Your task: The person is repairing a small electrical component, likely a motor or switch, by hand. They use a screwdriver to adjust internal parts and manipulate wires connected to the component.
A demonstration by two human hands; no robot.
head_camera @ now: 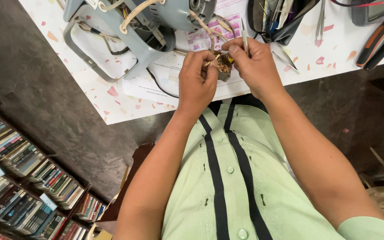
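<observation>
Brown wired part (222, 66) — pinched in left hand (196, 82), right hand (252, 64) clamped on thin tool (244, 38).

A small dark part (222, 67) with coppery, brownish metal on its face sits pinched between the fingers of both hands, held just above the white speckled table's near edge. Pale cream wires (205, 29) run from it up and left into the grey-blue appliance body lying on its side at the far left. A thin silvery tool (244, 38) stands nearly upright above the part, its lower end hidden in the right hand's grip.
</observation>
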